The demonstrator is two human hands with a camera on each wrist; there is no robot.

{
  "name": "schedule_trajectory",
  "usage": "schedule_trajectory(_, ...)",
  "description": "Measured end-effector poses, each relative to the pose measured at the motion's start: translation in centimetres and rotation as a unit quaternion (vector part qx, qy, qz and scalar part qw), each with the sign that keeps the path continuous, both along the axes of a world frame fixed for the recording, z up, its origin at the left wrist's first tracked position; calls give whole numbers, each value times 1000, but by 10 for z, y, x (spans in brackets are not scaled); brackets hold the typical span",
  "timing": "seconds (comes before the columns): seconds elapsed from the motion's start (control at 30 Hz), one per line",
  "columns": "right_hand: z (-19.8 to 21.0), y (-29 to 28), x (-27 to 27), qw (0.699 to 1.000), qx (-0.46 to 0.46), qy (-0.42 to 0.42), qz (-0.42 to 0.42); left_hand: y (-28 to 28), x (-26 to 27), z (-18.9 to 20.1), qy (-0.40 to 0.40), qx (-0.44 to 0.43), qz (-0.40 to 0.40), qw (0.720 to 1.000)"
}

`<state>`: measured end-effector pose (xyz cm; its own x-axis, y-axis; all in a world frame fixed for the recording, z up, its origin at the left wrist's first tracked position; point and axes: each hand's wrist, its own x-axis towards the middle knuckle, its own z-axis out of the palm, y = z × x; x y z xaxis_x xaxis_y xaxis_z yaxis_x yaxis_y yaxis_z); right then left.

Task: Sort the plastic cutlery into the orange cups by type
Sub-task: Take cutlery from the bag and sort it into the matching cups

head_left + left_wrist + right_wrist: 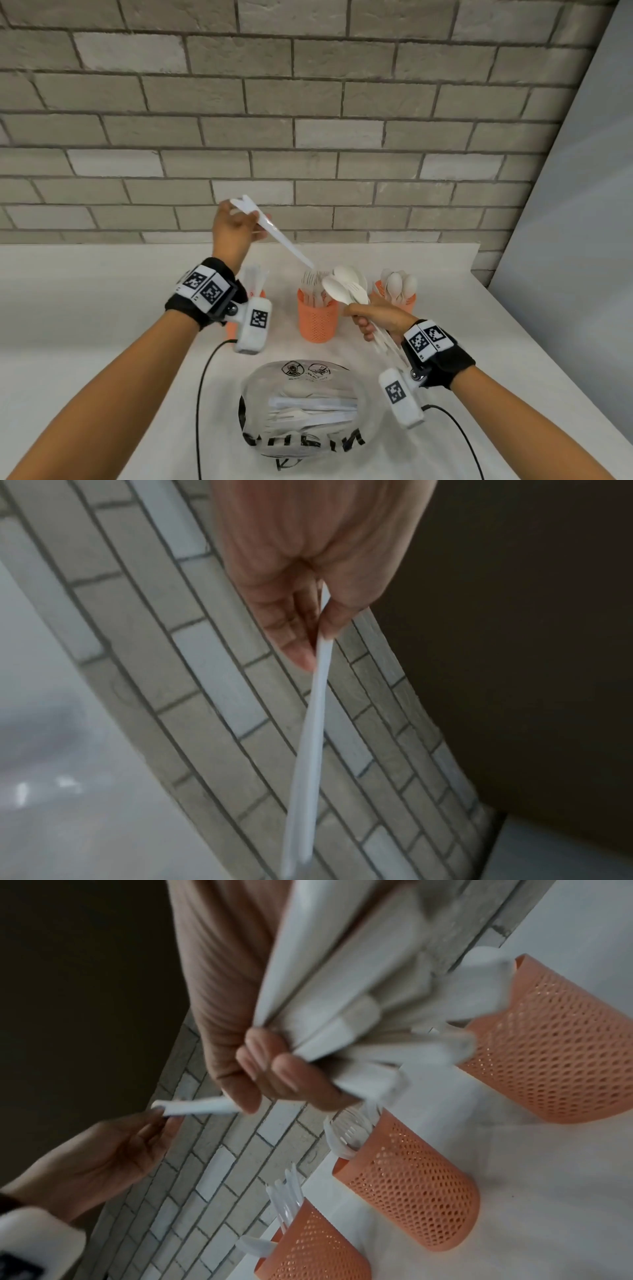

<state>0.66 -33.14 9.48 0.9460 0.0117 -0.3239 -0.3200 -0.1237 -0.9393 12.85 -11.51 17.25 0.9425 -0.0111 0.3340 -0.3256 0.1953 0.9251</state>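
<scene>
Three orange mesh cups stand in a row near the wall. The left cup [230, 328] [315, 1245] holds knives and is mostly hidden behind my left wrist. The middle cup [317, 320] [411, 1180] holds forks. The right cup [407, 299] [555, 1042] holds spoons. My left hand [253, 222] [316, 642] pinches a long white utensil [284, 240] [308, 737] by its handle. The utensil slants down with its tip just above the middle cup; its type I cannot tell. My right hand [359, 318] [274, 1069] grips a bundle of spoons and forks [346, 287] [342, 1001] in front of the cups.
A clear plastic bag [301, 404] with more white cutlery lies on the white table [102, 308] close to me. Black cables [202, 394] run past both sides of the bag. A brick wall [308, 120] backs the table, whose edge slants away at the right.
</scene>
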Motion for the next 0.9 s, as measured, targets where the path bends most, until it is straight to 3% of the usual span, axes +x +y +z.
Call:
schedule_trajectory(0.07,0,-3,4,1000,3,-2,-22,18,11,-3,-42,51,74,995)
schedule_trajectory(0.17,0,-3,11,999,16,-3,-37,39,19,-19,-115,186,148,965)
schedule_trajectory(0.33,2,6,23,996,78,5,-50,46,23,-56,-123,355,146,915)
schedule_trajectory(0.63,3,21,30,991,128,16,-33,33,24,-117,-51,509,85,855)
schedule_trajectory(0.83,-1,18,31,992,111,-18,-65,31,22,-126,-133,622,139,759)
schedule_trajectory(0.9,-4,18,32,991,90,-36,-93,28,19,-118,-140,601,169,769)
